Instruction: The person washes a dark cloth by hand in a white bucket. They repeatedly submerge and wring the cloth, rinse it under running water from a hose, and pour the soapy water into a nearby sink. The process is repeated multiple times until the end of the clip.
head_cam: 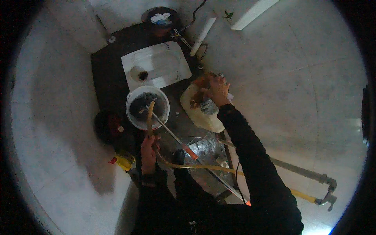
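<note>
My left hand (149, 147) grips a yellowish flexible hose (202, 166) near its end, and the hose tip points into a white plastic bucket (128, 107). Dark liquid or a dark surface shows inside the bucket. A long metal pole with orange parts (173, 133) leans into the bucket; its lower end is not clear. Off to the right, my right hand (217, 91) is over a cream-coloured container (216, 127). Brownish material (202, 80), too blurred to name, lies by its fingers. Whether the fingers close on it is hidden.
A white squat toilet pan (164, 63) is set in the dark floor beyond the bucket. A dark bin (173, 25) with crumpled white material stands at the back. To the left are a yellow bottle with a red cap (124, 162) and a dark round object (107, 127). A wall tap (329, 199) feeds the hose.
</note>
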Demonstrator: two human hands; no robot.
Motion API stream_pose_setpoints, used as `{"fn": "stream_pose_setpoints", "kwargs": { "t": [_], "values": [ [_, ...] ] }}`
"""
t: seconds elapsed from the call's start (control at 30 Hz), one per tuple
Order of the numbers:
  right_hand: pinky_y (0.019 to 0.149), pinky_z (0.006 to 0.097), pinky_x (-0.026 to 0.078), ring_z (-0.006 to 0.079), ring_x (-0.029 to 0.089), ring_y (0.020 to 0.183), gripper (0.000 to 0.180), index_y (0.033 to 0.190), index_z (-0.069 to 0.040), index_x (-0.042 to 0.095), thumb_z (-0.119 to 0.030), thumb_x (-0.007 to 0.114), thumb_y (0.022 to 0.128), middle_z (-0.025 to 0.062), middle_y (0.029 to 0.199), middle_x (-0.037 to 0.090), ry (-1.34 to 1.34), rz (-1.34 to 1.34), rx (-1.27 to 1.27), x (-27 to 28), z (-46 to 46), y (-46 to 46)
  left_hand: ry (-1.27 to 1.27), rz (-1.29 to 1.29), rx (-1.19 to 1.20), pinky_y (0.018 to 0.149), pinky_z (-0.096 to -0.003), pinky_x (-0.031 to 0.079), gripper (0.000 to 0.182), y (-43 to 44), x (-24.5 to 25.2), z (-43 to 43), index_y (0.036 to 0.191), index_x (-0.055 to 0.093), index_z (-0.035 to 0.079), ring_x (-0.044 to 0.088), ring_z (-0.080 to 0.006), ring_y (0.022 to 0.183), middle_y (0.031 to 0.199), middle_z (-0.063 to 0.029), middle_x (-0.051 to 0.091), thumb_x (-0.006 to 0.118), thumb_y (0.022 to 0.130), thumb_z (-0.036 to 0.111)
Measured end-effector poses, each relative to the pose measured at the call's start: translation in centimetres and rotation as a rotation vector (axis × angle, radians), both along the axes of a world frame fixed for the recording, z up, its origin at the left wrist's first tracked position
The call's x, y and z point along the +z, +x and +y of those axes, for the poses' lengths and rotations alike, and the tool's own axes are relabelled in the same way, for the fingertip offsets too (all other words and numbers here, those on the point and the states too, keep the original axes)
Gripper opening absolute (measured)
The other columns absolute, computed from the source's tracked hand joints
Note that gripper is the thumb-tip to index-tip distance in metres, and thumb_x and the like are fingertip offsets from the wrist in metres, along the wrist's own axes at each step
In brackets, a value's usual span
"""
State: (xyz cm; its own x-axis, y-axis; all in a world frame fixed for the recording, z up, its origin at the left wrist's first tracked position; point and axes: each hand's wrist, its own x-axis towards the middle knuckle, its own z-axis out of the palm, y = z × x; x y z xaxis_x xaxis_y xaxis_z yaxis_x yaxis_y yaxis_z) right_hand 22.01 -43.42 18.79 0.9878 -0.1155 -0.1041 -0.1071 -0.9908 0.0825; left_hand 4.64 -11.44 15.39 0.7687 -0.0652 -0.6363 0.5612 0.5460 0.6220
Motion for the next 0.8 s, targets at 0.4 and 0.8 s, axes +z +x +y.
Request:
{"fn": "stream_pose_setpoints", "kwargs": {
  "t": [0.4, 0.8],
  "values": [
    [0.087, 0.0586, 0.034, 0.0314, 0.040, 0.119, 0.040, 0.115, -0.020, 0.059, -0.043, 0.055, 0.082, 0.0082, 0.125, 0.048, 0.108, 0.048, -0.229, -8.2, -5.8, 0.8, -0.046, -0.021, -0.070, 0.059, -0.0249, 0.042, 0.030, 3.3, -1.0, -1.0, 0.117, 0.049, 0.007, 0.048, -0.0081, 0.063, 0.092, -0.0040, 0.061, 0.050, 0.093, 0.024],
    [0.087, 0.0631, 0.030, 0.0354, 0.037, 0.123, 0.050, 0.120, -0.019, 0.055, -0.045, 0.057, 0.078, 0.0154, 0.132, 0.043, -0.171, -0.007, -0.034, -9.6, 0.6, 3.1, 0.007, -0.007, -0.100, 0.058, -0.0232, 0.039, 0.023, 5.5, 0.2, -4.7, 0.107, 0.052, 0.007, 0.046, -0.0082, 0.061, 0.090, -0.0030, 0.061, 0.053, 0.090, 0.022]
  ]
}}
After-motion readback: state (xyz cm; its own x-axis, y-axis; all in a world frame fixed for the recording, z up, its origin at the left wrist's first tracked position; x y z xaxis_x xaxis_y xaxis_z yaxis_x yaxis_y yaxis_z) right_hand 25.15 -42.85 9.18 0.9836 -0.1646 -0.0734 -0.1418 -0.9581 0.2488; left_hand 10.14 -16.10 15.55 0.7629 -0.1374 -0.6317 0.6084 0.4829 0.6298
